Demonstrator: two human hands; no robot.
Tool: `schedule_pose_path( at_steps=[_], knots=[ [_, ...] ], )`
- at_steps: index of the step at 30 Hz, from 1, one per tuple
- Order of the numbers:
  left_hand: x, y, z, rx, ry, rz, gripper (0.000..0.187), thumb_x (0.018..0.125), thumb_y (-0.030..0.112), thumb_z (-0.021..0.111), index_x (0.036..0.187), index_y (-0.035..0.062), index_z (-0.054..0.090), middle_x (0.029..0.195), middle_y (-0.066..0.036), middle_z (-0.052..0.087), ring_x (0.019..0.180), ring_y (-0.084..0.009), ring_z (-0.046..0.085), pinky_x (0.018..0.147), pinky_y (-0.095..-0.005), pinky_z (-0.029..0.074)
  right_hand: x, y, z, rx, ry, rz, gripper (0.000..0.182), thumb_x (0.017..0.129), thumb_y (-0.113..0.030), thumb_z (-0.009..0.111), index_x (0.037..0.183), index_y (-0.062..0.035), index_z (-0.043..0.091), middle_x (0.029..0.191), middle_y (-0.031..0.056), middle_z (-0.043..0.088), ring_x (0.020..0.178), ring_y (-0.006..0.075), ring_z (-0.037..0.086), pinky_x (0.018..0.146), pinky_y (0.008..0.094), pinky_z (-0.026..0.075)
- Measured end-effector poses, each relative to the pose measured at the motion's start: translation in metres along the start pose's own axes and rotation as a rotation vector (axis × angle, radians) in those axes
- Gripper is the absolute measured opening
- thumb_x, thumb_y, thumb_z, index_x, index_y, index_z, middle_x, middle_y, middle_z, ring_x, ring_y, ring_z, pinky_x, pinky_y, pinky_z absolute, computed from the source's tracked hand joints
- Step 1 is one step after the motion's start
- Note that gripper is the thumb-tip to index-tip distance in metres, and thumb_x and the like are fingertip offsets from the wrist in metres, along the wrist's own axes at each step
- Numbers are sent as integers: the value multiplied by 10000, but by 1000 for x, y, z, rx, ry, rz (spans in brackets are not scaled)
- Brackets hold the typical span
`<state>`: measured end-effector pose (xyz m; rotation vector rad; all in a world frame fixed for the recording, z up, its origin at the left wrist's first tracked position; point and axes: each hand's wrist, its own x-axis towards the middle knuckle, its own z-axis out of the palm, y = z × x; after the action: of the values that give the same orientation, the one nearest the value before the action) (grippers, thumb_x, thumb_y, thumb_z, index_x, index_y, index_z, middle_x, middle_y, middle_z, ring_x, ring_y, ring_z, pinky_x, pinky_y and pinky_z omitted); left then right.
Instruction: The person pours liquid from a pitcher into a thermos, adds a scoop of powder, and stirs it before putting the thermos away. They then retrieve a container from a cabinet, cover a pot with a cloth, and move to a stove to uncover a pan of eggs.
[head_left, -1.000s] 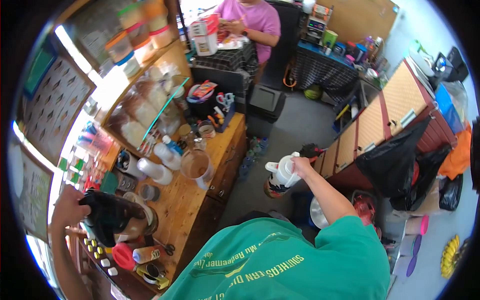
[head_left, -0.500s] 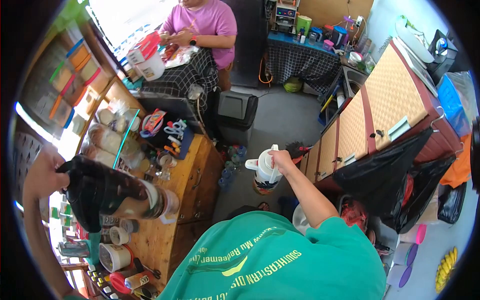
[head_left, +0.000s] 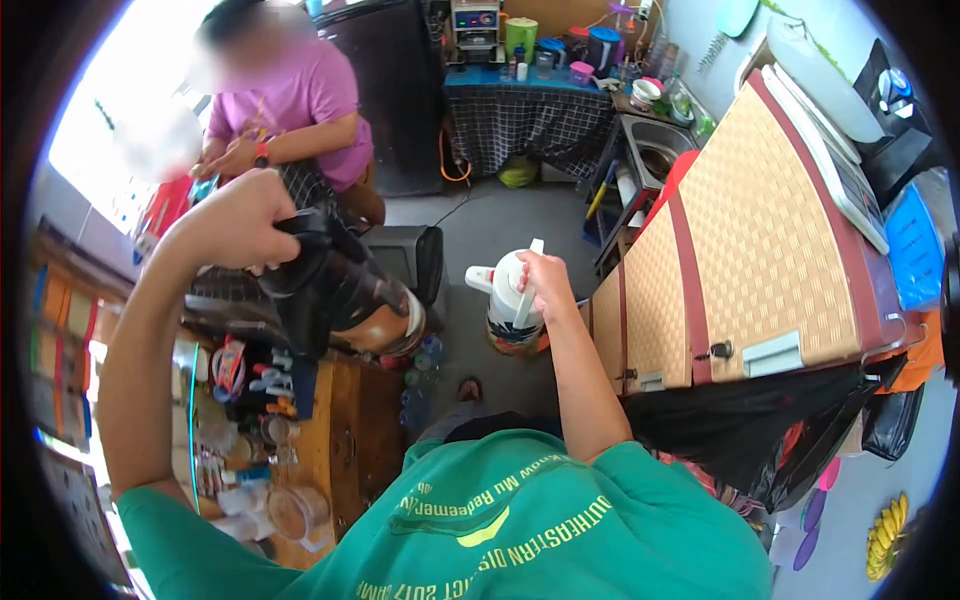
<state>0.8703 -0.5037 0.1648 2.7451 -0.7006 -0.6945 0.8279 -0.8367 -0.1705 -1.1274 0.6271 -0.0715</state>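
My left hand (head_left: pixel 243 222) is closed round the handle of a large dark thermos (head_left: pixel 345 285), which has a black top and a brown and white pattern and is held tilted in the air. My right hand (head_left: pixel 542 280) grips the handle of a white thermos (head_left: pixel 508 285) with a patterned lower part. That thermos hangs above the grey floor, its white spout pointing left. The dark thermos hides part of the bin and the wooden counter (head_left: pixel 325 440) behind it.
A person in a pink shirt (head_left: pixel 290 100) is at the upper left. A dark bin (head_left: pixel 400 250) stands beyond the counter. Woven-panel cabinets (head_left: pixel 760 240) line the right side. A sink (head_left: pixel 650 150) and a blue-topped table (head_left: pixel 560 92) are at the back. Bottles (head_left: pixel 425 360) stand on the floor.
My view has turned left to right, shifting the room leftward. My left hand has moved the dark thermos away from above the counter, up and to the right. The white thermos stays in my right hand.
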Motion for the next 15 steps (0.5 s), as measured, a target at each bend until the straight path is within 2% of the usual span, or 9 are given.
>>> schedule_pose_path(
  at_steps=[2, 4, 6, 8, 10, 15],
  knots=[
    [64, 5, -5, -6, -12, 73, 198, 708, 117, 619, 656, -60, 690, 528, -93, 629, 473, -148, 642, 486, -285, 526, 31, -21, -3, 76, 60, -12, 176, 829, -109, 671, 729, -18, 559, 599, 43, 511, 475, 136, 490, 449, 314, 393],
    [129, 7, -12, 24, -61, 227, 220, 710, 137, 619, 680, -66, 697, 548, -106, 648, 494, -173, 663, 507, -297, 543, 66, -45, -6, 81, 72, -21, 191, 827, -107, 670, 705, -17, 554, 590, 36, 499, 465, 133, 476, 446, 309, 397],
    [191, 9, -19, 56, -67, 283, 205, 710, 121, 624, 674, -67, 696, 552, -110, 649, 492, -167, 658, 503, -297, 535, 98, -69, -12, 85, 69, -85, 200, 824, -100, 673, 683, -25, 552, 583, 19, 489, 460, 123, 465, 437, 297, 390],
    [257, 12, -31, 95, -84, 330, 190, 711, 105, 630, 668, -68, 694, 557, -113, 649, 491, -161, 652, 499, -298, 526, 133, -98, -15, 134, 109, -41, 192, 823, -101, 678, 688, -33, 559, 586, 8, 490, 464, 109, 463, 430, 285, 381],
    [318, 17, -41, 137, -127, 426, 197, 718, 120, 631, 673, -59, 700, 574, -123, 663, 529, -177, 680, 542, -300, 552, 166, -127, -19, 154, 111, -84, 189, 830, -106, 682, 702, -44, 559, 591, -3, 484, 467, 101, 466, 429, 277, 381],
    [461, 56, -73, 251, -200, 398, 189, 725, 117, 635, 672, -51, 702, 598, -127, 679, 552, -191, 697, 562, -301, 570, 243, -188, -43, 256, 232, -123, 205, 840, -122, 690, 714, -60, 542, 613, -9, 475, 481, 99, 479, 432, 273, 398]
  ],
)
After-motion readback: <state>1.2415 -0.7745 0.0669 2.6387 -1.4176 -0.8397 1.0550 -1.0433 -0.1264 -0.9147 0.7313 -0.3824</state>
